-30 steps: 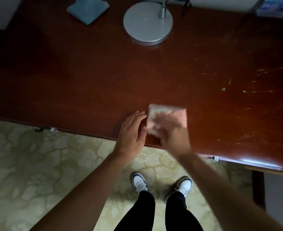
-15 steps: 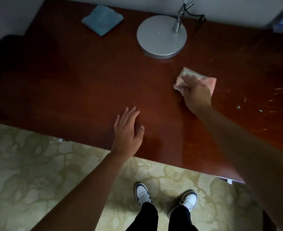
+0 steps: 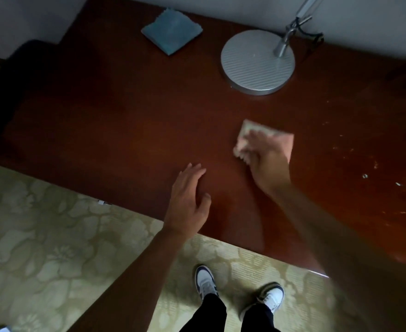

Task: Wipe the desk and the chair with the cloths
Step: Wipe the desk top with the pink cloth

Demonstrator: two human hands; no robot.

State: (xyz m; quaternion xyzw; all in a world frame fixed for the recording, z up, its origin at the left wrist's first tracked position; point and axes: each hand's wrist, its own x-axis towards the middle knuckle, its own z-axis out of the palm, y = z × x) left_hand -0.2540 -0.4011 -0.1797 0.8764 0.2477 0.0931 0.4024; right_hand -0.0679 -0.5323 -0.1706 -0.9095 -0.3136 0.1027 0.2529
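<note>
1. Since half a second ago, the right hand (image 3: 264,161) draws the pink cloth (image 3: 266,137) back from the lamp base (image 3: 257,62) toward mid-desk.
2. It presses the cloth onto the desk (image 3: 125,130); how its fingers lie is blurred.
3. Left hand (image 3: 187,200) rests flat, released, near the front edge.
4. Risk: a long outward stroke may knock the lamp base, or skip the specks (image 3: 364,176) at right.
5. Blue cloth (image 3: 172,31) lies unused at the back.

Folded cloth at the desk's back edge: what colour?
Blue cloth, lying untouched on the desk; head view.
</note>
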